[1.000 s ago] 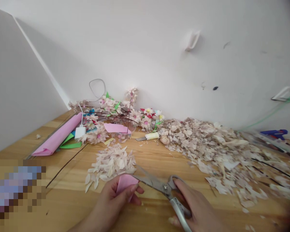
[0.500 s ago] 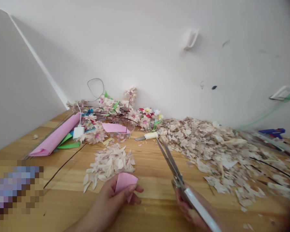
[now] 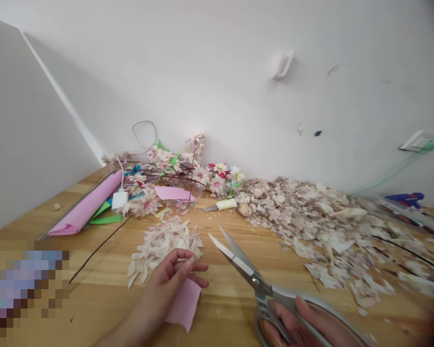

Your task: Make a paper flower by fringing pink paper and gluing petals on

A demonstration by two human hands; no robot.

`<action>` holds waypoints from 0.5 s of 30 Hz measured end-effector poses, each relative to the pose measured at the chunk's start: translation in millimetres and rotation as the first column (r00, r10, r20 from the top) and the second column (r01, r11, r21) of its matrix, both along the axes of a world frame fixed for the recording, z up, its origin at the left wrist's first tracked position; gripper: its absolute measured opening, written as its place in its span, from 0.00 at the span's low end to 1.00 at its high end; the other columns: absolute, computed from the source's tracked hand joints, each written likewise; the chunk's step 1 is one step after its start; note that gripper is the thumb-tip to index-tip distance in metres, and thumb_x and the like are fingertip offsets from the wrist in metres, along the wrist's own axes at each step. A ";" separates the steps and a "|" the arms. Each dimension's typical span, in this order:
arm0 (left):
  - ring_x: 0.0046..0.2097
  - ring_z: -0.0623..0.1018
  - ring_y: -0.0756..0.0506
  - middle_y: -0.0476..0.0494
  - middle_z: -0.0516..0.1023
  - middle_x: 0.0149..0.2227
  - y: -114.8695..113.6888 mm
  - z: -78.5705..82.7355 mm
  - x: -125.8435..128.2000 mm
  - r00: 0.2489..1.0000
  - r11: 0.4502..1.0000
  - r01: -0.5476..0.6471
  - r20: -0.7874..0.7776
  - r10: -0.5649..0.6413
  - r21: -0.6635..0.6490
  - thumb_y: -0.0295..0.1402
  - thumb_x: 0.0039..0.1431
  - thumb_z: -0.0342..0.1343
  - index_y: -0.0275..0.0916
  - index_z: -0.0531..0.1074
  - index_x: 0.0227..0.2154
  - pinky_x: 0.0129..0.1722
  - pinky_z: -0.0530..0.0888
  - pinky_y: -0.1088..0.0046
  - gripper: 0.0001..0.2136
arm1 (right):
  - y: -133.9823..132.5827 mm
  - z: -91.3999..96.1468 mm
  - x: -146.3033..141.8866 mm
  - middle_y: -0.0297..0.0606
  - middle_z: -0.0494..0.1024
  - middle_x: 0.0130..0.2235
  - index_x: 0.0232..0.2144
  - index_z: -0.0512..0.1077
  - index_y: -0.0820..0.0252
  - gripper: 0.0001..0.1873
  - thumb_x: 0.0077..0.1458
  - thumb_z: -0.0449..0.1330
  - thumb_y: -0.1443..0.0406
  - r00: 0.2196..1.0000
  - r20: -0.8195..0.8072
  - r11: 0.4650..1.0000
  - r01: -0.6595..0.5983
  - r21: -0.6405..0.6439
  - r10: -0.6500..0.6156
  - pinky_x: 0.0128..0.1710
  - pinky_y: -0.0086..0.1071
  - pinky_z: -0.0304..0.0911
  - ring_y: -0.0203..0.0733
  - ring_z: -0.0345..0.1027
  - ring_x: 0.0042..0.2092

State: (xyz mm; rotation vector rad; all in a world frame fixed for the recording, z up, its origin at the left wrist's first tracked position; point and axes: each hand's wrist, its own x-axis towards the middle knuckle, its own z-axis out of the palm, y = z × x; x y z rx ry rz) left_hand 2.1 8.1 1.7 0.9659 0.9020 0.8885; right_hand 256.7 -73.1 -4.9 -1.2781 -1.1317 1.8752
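My left hand [image 3: 173,279] pinches a small pink piece of paper [image 3: 183,304] that hangs down from my fingers just above the wooden table [image 3: 94,270]. My right hand [image 3: 304,325], at the bottom right, grips the handles of steel scissors [image 3: 246,270]. Their blades are apart and point up and left, toward a small heap of pale cut petals [image 3: 166,243]. A short gap separates the blade tips from my left fingers.
A wide spread of pale husk scraps [image 3: 321,226] covers the right of the table. At the back left lie paper flowers on wires [image 3: 173,173], rolled pink paper [image 3: 85,209], green sheets, a white charger [image 3: 120,198], a small knife [image 3: 220,205]. A blue glue gun [image 3: 407,198] is far right.
The pink paper has swung from upright between my fingers to hanging below them. The scissors swung back toward the left, came lower, and their blades have opened.
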 end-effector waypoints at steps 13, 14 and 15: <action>0.25 0.71 0.54 0.50 0.69 0.39 6.1 -23.9 -7.1 0.973 0.975 0.141 -0.207 -0.104 0.171 0.24 0.38 0.61 0.46 0.56 0.50 0.24 0.66 0.77 0.33 | 19.3 -11.0 -1.7 0.24 0.56 0.18 0.28 0.62 0.59 0.32 0.37 0.54 0.36 0.863 -0.493 0.970 -0.200 -0.138 0.108 0.12 0.19 0.41 0.24 0.43 0.15; 0.24 0.72 0.54 0.50 0.70 0.38 7.4 -24.3 -6.1 0.981 0.979 0.116 -0.173 -0.087 0.166 0.25 0.38 0.62 0.46 0.56 0.49 0.23 0.65 0.77 0.34 | 19.4 -13.2 -1.1 0.24 0.56 0.18 0.28 0.62 0.59 0.33 0.36 0.54 0.36 0.873 -0.475 0.972 -0.194 -0.132 0.110 0.12 0.19 0.41 0.24 0.43 0.15; 0.24 0.73 0.53 0.50 0.70 0.37 8.3 -24.2 -5.3 0.988 0.982 0.090 -0.136 -0.067 0.168 0.25 0.37 0.63 0.46 0.56 0.49 0.23 0.65 0.77 0.34 | 20.2 -15.1 -0.7 0.23 0.55 0.19 0.27 0.61 0.58 0.33 0.35 0.55 0.36 0.889 -0.446 0.978 -0.171 -0.120 0.101 0.13 0.19 0.40 0.24 0.42 0.15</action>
